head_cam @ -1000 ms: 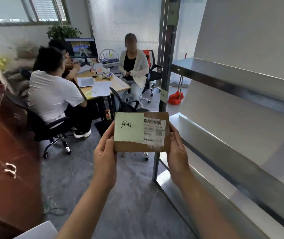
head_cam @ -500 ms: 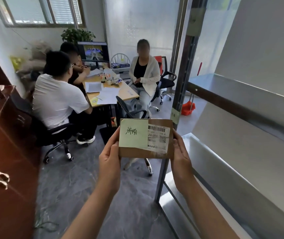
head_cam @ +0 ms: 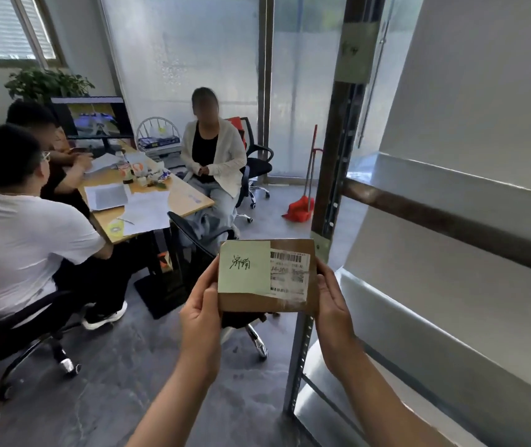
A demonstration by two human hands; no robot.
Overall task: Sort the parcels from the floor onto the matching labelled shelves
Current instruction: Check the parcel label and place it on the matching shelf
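Observation:
A small brown cardboard parcel [head_cam: 293, 300] is held up in front of me at chest height. It carries a pale green note with handwriting and a white barcode label. My left hand [head_cam: 201, 312] grips its left edge and my right hand [head_cam: 333, 304] grips its right edge. Just right of the parcel stands the metal shelf rack [head_cam: 451, 221], with a pale label [head_cam: 356, 51] high on its upright post and a smaller one [head_cam: 320, 250] at parcel height.
Three people sit around a wooden table [head_cam: 174, 196] with papers and a monitor at the left. An empty black office chair [head_cam: 193, 250] stands just behind the parcel. A red dustpan and broom [head_cam: 301, 208] lean by the glass wall. Grey floor lies below.
The view has swung up and to the right, bringing the rack's upright post and its upper label into sight. The parcel stays held between both hands.

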